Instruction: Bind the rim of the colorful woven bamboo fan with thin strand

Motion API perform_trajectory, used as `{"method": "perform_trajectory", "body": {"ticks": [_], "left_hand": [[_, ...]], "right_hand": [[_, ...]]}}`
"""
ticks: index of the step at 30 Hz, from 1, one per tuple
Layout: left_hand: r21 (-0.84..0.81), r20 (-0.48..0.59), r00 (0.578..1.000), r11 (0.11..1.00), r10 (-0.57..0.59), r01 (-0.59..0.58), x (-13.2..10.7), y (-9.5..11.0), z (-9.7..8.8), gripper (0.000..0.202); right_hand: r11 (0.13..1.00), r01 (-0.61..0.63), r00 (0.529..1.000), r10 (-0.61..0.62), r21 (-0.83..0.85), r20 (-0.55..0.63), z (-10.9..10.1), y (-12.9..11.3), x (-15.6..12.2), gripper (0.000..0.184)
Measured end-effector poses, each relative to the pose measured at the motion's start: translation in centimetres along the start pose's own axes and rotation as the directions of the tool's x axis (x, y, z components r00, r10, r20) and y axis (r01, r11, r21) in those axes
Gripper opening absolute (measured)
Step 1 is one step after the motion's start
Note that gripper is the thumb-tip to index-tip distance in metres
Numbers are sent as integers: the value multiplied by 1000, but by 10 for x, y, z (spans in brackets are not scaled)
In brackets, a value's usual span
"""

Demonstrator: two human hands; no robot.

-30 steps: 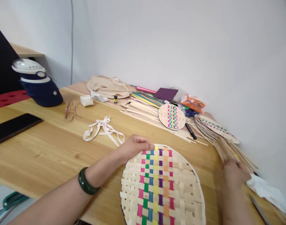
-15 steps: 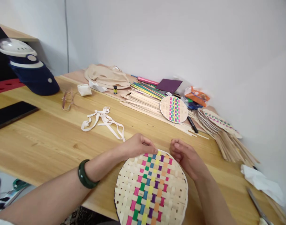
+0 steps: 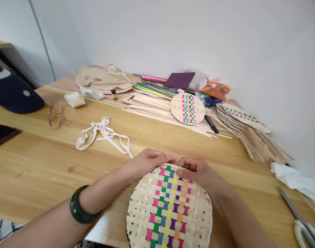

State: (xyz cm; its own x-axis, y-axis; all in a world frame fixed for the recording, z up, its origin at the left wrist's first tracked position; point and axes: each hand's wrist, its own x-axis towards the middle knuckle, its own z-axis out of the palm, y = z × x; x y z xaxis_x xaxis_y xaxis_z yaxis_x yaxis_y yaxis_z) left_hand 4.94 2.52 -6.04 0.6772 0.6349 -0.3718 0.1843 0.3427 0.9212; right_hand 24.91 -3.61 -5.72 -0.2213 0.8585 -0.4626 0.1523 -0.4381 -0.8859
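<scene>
A round woven mat of pale strips with a coloured checker centre lies at the table's near edge, partly over it. My left hand, with a dark green bangle on the wrist, pinches the mat's far rim. My right hand rests curled on the far rim right beside it, fingers bent onto the weave. The fingertips of both hands almost touch.
On the wooden table lie a white ribbon, glasses, a pile of strips with a smaller woven disc, a stack of woven fans, scissors, white tissue, a dark cap.
My right hand came in from the fan stack at the right and settled on the mat's far rim next to my left hand. The view swung to the right.
</scene>
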Motion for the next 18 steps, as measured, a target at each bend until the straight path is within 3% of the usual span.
{"method": "perform_trajectory", "body": {"ticks": [6, 12, 18], "left_hand": [[40, -57, 998, 999, -25, 28, 1, 3, -3, 33], [163, -39, 997, 985, 68, -61, 2, 1, -9, 31], [112, -66, 997, 993, 35, -27, 4, 1, -9, 34]], "right_hand": [[999, -8, 1000, 7, -35, -8, -3, 0, -1, 33], [998, -15, 999, 13, -54, -38, -2, 0, 0, 33], [998, -46, 999, 47, -36, 0, -3, 0, 1, 35]]}}
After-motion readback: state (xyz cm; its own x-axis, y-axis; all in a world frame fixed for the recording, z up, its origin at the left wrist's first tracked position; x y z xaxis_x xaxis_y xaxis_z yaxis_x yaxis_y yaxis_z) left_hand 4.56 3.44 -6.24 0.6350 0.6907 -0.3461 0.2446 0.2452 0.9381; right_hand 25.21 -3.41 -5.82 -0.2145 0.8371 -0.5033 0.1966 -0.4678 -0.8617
